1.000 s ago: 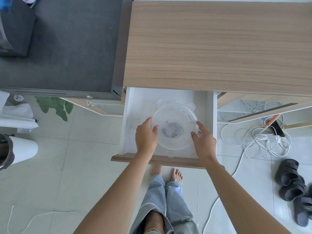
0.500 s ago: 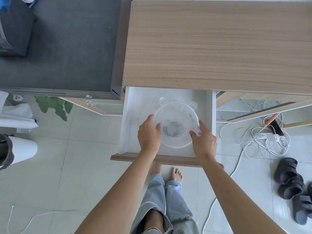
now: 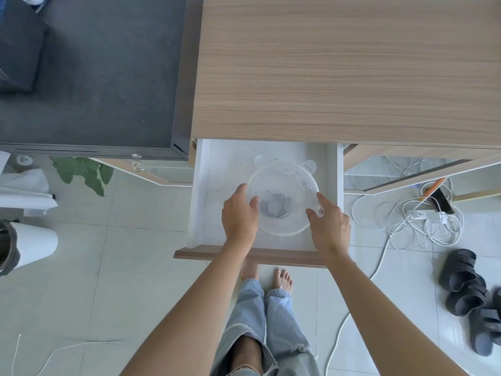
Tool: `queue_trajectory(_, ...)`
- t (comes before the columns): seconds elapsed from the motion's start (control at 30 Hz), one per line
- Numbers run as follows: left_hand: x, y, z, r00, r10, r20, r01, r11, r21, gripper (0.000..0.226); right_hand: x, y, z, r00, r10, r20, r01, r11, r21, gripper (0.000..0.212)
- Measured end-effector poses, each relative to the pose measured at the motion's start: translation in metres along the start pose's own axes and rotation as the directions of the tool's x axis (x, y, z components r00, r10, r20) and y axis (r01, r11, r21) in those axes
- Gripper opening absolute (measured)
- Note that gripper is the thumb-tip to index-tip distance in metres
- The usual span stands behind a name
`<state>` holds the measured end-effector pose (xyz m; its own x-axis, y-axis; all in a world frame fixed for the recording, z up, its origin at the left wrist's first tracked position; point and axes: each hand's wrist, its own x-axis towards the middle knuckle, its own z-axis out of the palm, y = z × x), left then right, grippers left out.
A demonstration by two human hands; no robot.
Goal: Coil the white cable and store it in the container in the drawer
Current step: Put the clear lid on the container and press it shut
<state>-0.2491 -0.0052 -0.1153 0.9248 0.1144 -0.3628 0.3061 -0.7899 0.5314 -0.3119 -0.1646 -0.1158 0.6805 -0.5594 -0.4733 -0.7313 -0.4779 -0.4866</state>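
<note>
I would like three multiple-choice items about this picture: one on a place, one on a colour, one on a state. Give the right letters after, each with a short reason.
1. Where is the container?
A. on the desk top
B. in the open drawer
C. on the floor

2. What colour are the sandals?
A. dark grey
B. red
C. white

3. How is the drawer?
A. shut
B. taken out and on the floor
C. pulled open

Answers:
1 B, it sits on the white drawer bottom, with the left hand and right hand at its sides.
2 A, they lie dark grey on the pale floor tiles.
3 C, its inside shows below the desk edge.
</note>
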Motion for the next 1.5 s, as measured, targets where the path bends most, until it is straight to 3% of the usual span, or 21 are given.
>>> queue_trajectory(0.17,0.002,0.002,0.0,0.999,0.025,0.025,-0.03,0.975,0.22,0.029,-0.005,-0.002,0.004,0.998,-0.059,0.003,0.058,0.977,-0.203,0.053)
queue_trajectory(0.27,0.004,0.011,0.001,0.997,-0.027,0.068,0.004,0.949,0.316,0.023,-0.008,-0.009,0.009,0.997,-0.076,0.03,0.081,0.973,-0.217,0.056)
queue_trajectory(0.47,0.012,0.012,0.002,0.959,-0.097,0.266,0.098,0.995,0.01,0.053,-0.002,-0.008,0.011,0.997,-0.061,0.052,0.061,0.998,0.009,0.062)
queue_trajectory(0.6,0.015,0.005,-0.001,0.955,-0.048,0.294,0.04,0.999,0.033,0.082,-0.001,0.002,0.016,0.998,-0.027,0.06,0.014,0.979,0.205,0.061)
queue_trajectory(0.73,0.011,0.003,0.005,0.943,0.04,0.331,-0.082,0.99,0.113,0.087,0.002,0.001,0.012,0.992,-0.071,0.105,0.056,0.989,0.138,0.074)
queue_trajectory(0.8,0.004,0.002,0.008,0.925,0.247,0.288,-0.327,0.905,0.273,0.089,0.011,-0.007,0.006,0.983,-0.14,0.119,0.138,0.99,0.031,0.082)
queue_trajectory(0.87,-0.003,-0.002,0.013,0.789,0.48,0.383,-0.607,0.7,0.375,0.093,0.029,-0.017,-0.001,0.973,-0.192,0.126,0.2,0.978,-0.055,0.081)
queue_trajectory(0.9,-0.006,-0.006,0.015,0.72,0.517,0.463,-0.69,0.604,0.398,0.097,0.04,-0.023,-0.005,0.968,-0.201,0.149,0.216,0.972,-0.094,0.078)
queue_trajectory(0.97,-0.008,-0.013,0.019,0.663,0.497,0.56,-0.746,0.494,0.446,0.109,0.06,-0.031,-0.011,0.96,-0.157,0.233,0.197,0.967,-0.163,0.073)
queue_trajectory(1.23,-0.007,-0.014,0.025,0.624,0.503,0.599,-0.778,0.331,0.534,0.109,0.077,-0.033,-0.011,0.937,-0.043,0.346,0.069,0.995,-0.065,0.069)
queue_trajectory(1.37,-0.007,-0.009,0.021,0.628,0.498,0.597,-0.776,0.349,0.525,0.11,0.058,-0.026,-0.013,0.921,0.007,0.388,0.066,0.983,-0.174,0.099)
queue_trajectory(1.5,0.014,0.015,0.002,0.686,0.556,0.47,-0.727,0.515,0.454,0.091,0.026,-0.021,-0.005,0.934,0.149,0.324,-0.109,0.985,-0.137,0.1)
